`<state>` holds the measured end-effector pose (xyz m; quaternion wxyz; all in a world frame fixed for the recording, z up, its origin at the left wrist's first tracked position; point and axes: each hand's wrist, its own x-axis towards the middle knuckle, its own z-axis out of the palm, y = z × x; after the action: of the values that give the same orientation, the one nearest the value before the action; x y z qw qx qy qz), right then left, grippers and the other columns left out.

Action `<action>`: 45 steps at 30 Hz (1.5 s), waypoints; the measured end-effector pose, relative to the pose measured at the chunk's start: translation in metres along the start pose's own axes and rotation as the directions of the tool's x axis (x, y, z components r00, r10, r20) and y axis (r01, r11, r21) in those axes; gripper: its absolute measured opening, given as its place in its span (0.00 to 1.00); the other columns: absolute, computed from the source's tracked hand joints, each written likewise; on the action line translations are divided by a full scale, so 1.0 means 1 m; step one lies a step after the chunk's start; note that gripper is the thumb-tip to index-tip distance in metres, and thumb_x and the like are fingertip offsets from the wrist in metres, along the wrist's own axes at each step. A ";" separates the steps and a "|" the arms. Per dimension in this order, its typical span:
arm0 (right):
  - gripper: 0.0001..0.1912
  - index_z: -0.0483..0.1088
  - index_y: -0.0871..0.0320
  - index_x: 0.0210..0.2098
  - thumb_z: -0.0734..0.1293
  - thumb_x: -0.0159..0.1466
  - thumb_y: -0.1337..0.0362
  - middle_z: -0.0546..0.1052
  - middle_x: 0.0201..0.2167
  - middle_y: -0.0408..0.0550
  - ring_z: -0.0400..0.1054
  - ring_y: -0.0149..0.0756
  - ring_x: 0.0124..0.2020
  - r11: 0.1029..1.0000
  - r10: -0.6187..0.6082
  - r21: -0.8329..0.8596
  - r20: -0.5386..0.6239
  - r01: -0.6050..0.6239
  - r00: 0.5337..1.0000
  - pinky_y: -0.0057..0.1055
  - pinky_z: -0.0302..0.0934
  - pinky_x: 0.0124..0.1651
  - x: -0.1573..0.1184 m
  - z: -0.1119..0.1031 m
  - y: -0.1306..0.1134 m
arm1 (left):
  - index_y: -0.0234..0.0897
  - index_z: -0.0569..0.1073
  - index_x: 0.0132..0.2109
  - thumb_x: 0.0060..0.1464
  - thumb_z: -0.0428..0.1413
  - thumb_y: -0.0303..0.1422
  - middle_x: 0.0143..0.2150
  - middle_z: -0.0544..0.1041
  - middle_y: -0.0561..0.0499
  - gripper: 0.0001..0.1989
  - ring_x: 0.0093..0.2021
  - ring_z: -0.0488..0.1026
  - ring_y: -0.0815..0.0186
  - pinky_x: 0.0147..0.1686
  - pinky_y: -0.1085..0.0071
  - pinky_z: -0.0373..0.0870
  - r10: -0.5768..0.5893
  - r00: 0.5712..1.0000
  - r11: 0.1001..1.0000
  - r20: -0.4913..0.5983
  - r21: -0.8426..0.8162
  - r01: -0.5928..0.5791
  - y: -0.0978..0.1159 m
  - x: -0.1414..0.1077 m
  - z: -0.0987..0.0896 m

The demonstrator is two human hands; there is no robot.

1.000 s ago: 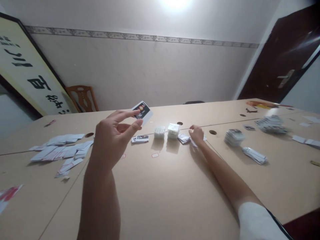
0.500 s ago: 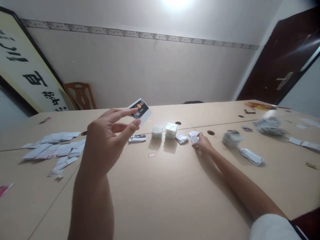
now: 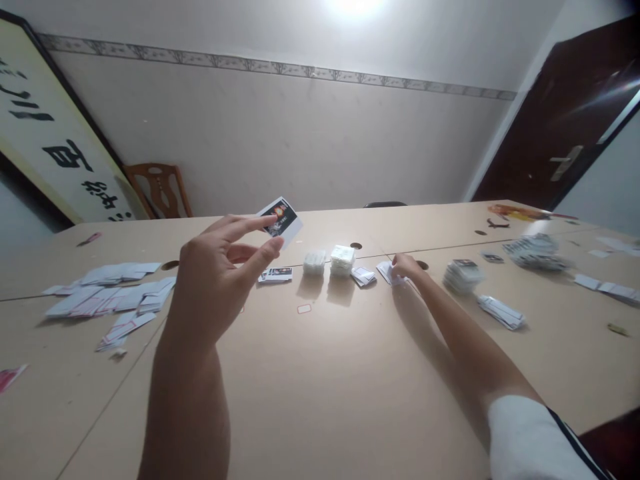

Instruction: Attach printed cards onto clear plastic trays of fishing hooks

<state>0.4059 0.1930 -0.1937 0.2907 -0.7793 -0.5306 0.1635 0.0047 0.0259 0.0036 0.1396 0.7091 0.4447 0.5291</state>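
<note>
Raised above the table, my left hand (image 3: 225, 267) pinches a white-edged card (image 3: 290, 230) with a dark printed picture between thumb and fingers. Farther right, my right hand (image 3: 406, 265) reaches down to a small pile of white paper slips (image 3: 386, 272). Its fingers are closed over the edge of that pile, and the fingertips are partly hidden. Another small pile of folded white slips (image 3: 363, 277) lies just left of it. Beyond my left hand, a few printed cards (image 3: 277, 275) lie near two clear-wrapped stacks, one (image 3: 314, 264) beside the other (image 3: 343, 261).
Many white slips (image 3: 110, 300) spread over the left of the table (image 3: 320, 387). To the right stand a card stack (image 3: 463, 275), a wrapped bundle (image 3: 501, 312) and a heap of packs (image 3: 537, 253). A red-edged label (image 3: 304, 309) lies near the middle.
My right hand has moved slightly up and away, over the white slips, its fingers now pointing downward. My left hand keeps the card nearly where it was.
</note>
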 end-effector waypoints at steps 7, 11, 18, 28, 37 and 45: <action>0.36 0.70 0.61 0.49 0.81 0.43 0.60 0.76 0.49 0.59 0.72 0.50 0.49 0.983 0.039 -0.181 0.091 -0.022 0.995 0.33 0.65 0.40 -0.002 -0.005 0.003 | 0.41 0.80 0.50 0.54 0.62 0.40 0.53 0.79 0.47 0.17 0.38 0.81 0.63 0.32 0.73 0.79 -0.003 1.000 1.000 0.012 -0.027 0.003 0.000 -0.001 -0.002; 0.43 0.64 0.62 0.56 0.78 0.47 0.50 0.71 0.55 0.67 0.67 0.56 0.55 0.967 0.058 -0.249 0.035 -0.048 0.998 0.37 0.63 0.44 -0.013 0.003 0.001 | 0.40 0.80 0.50 0.53 0.63 0.41 0.52 0.79 0.46 0.19 0.36 0.81 0.63 0.30 0.74 0.78 -0.010 0.999 1.000 0.039 -0.024 0.011 -0.001 0.000 0.000; 0.19 0.68 0.59 0.48 0.68 0.62 0.55 0.76 0.48 0.58 0.68 0.51 0.54 0.943 0.042 -0.330 -0.044 -0.054 0.998 0.38 0.60 0.49 -0.030 0.026 0.002 | 0.40 0.80 0.51 0.53 0.63 0.43 0.50 0.80 0.45 0.20 0.35 0.81 0.62 0.27 0.75 0.77 -0.024 0.998 0.999 0.064 -0.028 0.026 -0.005 0.003 0.002; 0.26 0.63 0.63 0.59 0.64 0.66 0.56 0.77 0.48 0.63 0.71 0.53 0.51 0.908 -0.031 -0.420 -0.052 0.007 0.998 0.37 0.61 0.44 -0.031 0.029 0.001 | 0.41 0.81 0.49 0.53 0.64 0.41 0.50 0.79 0.47 0.18 0.34 0.82 0.63 0.28 0.75 0.78 -0.055 0.996 0.994 0.070 -0.086 0.061 -0.007 0.004 0.003; 0.42 0.47 0.63 0.70 0.66 0.65 0.52 0.78 0.46 0.64 0.71 0.56 0.51 0.880 -0.005 -0.476 -0.026 -0.008 1.000 0.39 0.60 0.43 -0.036 0.024 -0.011 | 0.39 0.80 0.49 0.53 0.64 0.40 0.52 0.80 0.49 0.18 0.34 0.82 0.66 0.31 0.75 0.78 0.016 1.000 0.998 -0.016 -0.059 -0.017 -0.005 0.018 -0.011; 0.40 0.46 0.60 0.71 0.64 0.66 0.53 0.72 0.57 0.65 0.64 0.56 0.59 0.882 -0.009 -0.470 -0.075 -0.028 0.997 0.43 0.57 0.53 -0.035 0.030 -0.009 | 0.40 0.81 0.50 0.52 0.66 0.41 0.49 0.82 0.54 0.20 0.36 0.82 0.65 0.35 0.77 0.79 -0.028 0.980 0.999 -0.199 -0.047 0.019 -0.006 0.016 -0.025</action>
<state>0.3692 0.1715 -0.2133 0.1119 -0.8347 -0.5393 0.0017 -0.0191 0.0353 0.0198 0.1163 0.6441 0.4527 0.6056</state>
